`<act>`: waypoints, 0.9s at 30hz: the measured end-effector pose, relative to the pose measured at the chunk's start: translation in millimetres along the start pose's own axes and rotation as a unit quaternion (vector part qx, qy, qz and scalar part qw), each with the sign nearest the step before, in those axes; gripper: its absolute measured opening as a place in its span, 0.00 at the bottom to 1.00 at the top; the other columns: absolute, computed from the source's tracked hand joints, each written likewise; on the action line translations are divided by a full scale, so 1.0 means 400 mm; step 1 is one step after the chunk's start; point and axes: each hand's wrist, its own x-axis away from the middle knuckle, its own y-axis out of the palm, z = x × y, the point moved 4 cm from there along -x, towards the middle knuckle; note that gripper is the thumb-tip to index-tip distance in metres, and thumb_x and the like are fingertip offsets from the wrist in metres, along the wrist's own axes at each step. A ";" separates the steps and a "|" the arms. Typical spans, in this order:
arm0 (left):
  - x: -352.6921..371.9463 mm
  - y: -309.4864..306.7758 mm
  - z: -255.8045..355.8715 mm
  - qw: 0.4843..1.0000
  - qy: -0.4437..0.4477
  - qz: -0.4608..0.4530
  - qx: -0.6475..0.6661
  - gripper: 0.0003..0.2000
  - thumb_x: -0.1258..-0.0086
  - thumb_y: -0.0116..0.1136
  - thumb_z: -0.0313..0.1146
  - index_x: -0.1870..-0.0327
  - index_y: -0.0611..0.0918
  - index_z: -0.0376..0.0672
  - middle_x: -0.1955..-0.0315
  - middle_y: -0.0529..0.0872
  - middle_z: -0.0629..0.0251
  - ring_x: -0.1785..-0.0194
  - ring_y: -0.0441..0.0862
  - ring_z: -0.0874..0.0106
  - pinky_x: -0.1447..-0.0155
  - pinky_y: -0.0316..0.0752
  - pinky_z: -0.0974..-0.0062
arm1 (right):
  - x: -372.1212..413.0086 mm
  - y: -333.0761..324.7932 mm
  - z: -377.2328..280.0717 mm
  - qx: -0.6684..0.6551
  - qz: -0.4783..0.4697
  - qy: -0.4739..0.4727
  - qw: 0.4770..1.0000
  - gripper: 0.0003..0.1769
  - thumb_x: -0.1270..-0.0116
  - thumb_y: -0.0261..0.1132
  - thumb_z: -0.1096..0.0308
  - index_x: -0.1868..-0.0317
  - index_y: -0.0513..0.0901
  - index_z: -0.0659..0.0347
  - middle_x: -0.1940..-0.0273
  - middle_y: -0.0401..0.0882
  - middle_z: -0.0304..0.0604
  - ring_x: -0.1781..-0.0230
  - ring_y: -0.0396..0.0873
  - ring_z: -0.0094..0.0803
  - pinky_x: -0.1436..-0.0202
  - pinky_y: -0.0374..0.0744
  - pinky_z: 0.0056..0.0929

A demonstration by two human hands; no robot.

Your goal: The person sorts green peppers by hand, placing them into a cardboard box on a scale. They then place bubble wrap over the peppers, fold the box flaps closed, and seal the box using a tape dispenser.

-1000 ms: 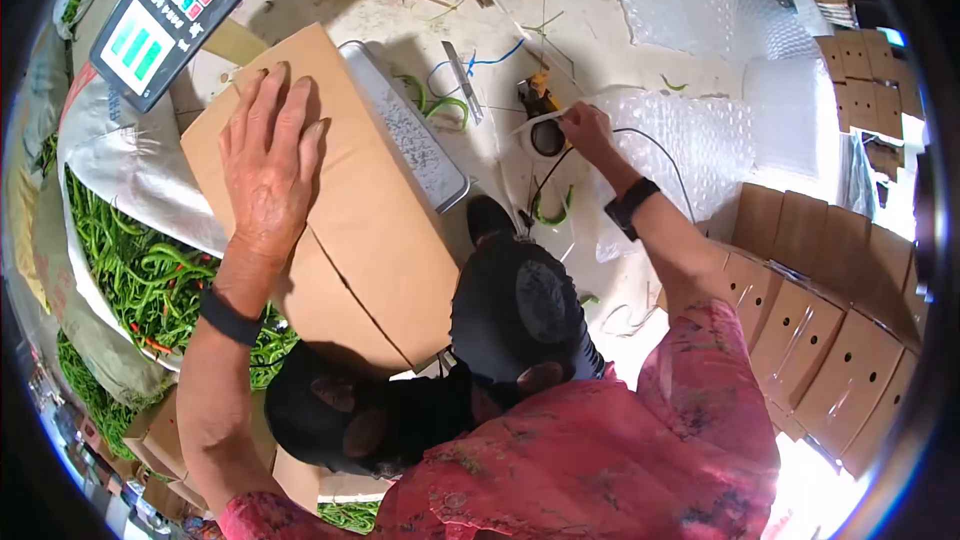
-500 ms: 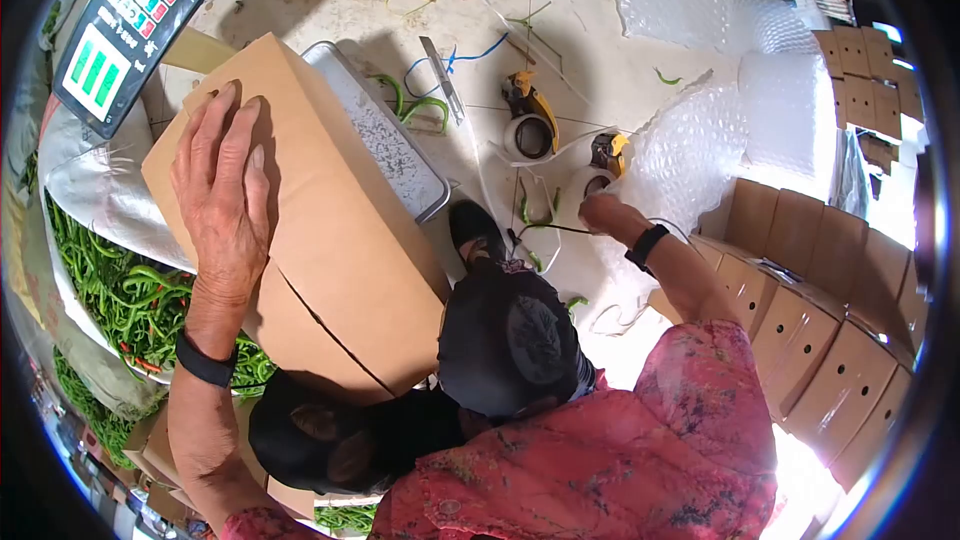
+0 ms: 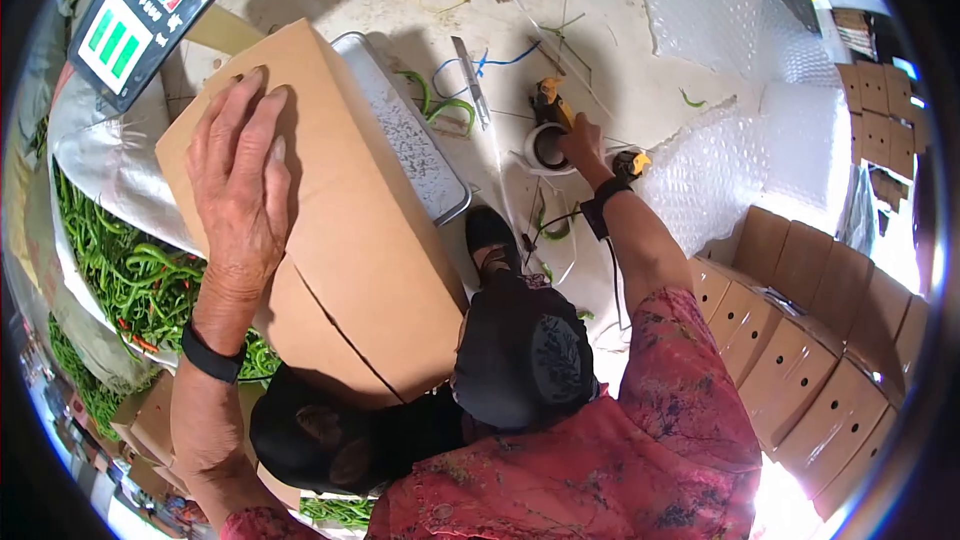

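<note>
A closed brown cardboard box (image 3: 350, 230) stands tilted in front of me, with a dark seam between its flaps. My left hand (image 3: 240, 170) lies on it, fingers spread, holding nothing. On the floor is a tape dispenser (image 3: 549, 145) with a yellow-and-black handle and a wide roll. My right hand (image 3: 585, 147) touches this dispenser, its fingers bent at the roll; whether they grip it is hard to make out. Just right of that hand, a second tape dispenser (image 3: 630, 164) is partly hidden by my wrist.
A scale display (image 3: 125, 30) is at the upper left, above green peppers (image 3: 130, 260). A metal tray (image 3: 405, 130) lies behind the box. Bubble wrap (image 3: 710, 170) and cardboard boxes (image 3: 790, 350) are on the right. A metal strip (image 3: 468, 80) lies on the floor.
My right hand has moved forward and left, from the nearer tape dispenser to the farther one. My left hand stays on the box. The whole view has shifted slightly.
</note>
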 end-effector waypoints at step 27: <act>0.062 -0.346 0.208 0.777 -0.287 -0.075 0.556 0.37 0.26 0.39 0.65 0.35 0.72 0.37 0.60 0.79 0.72 0.52 0.76 0.78 0.50 0.71 0.73 | 0.748 -0.673 -0.605 -0.198 0.086 -0.541 0.813 0.40 0.55 0.76 0.77 0.40 0.68 0.59 0.55 0.81 0.53 0.55 0.83 0.51 0.51 0.81 0.39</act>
